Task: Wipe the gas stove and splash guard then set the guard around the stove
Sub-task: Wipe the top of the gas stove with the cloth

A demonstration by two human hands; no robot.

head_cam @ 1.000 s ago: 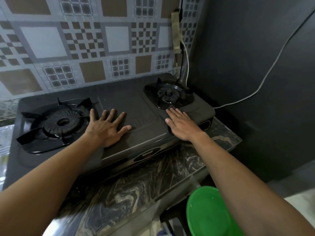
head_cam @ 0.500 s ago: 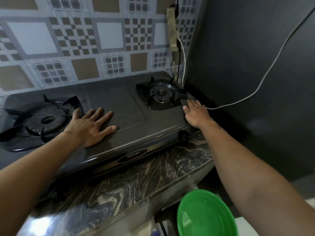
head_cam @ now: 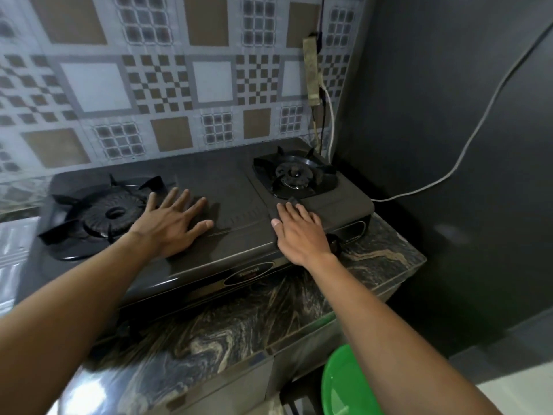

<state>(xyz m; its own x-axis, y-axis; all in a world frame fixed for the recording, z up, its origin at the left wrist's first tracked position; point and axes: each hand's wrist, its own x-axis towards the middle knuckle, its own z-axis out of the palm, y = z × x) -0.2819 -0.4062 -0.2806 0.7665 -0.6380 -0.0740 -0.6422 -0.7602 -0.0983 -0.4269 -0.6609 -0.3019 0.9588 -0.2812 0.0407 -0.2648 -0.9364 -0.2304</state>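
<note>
A black two-burner gas stove [head_cam: 233, 187] sits on a marbled counter [head_cam: 239, 324]. My left hand [head_cam: 170, 226] lies flat on the stove top just right of the left burner [head_cam: 113, 212], fingers spread, holding nothing. My right hand [head_cam: 299, 232] presses flat on a small dark cloth [head_cam: 294, 201] in front of the right burner [head_cam: 294, 175]. Only a corner of the cloth shows past my fingertips. A checker-patterned panel [head_cam: 209, 85] stands behind the stove; I cannot tell whether it is the splash guard or the wall.
A dark wall closes the right side, with a white cable [head_cam: 466, 145] running down to the stove's back corner. A power strip [head_cam: 312, 70] hangs above the right burner. A green basin [head_cam: 344, 384] sits below the counter edge. A stove knob [head_cam: 333, 241] is by my right wrist.
My right hand slid with the cloth out to the stove's right edge, then back left in front of the right burner. My left hand stayed flat in place.
</note>
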